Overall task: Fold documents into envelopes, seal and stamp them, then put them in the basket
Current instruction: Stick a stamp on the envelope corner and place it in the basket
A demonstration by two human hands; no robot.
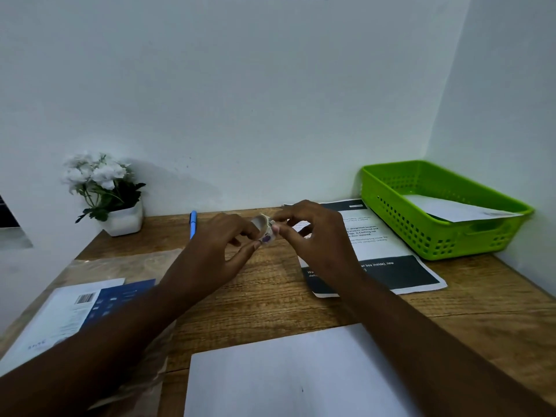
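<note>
One small roll of stamps (264,228) is held above the middle of the wooden desk (270,299), toward its back edge. The left hand (219,245) pinches the roll between thumb and fingers; the right hand (316,233) pinches its loose end. One white envelope (288,374) lies at the front edge, between the forearms. One printed document (388,254) lies right of the hands, touching one green basket (433,227) in the back right corner; one white envelope in the basket (451,210) leans on its wall. One blue pen (193,224) lies near the back edge. One plastic-wrapped pack (75,308) sits at the left edge, one potted white flower (105,194) in the back left corner. White walls (240,100) enclose the desk.
</note>
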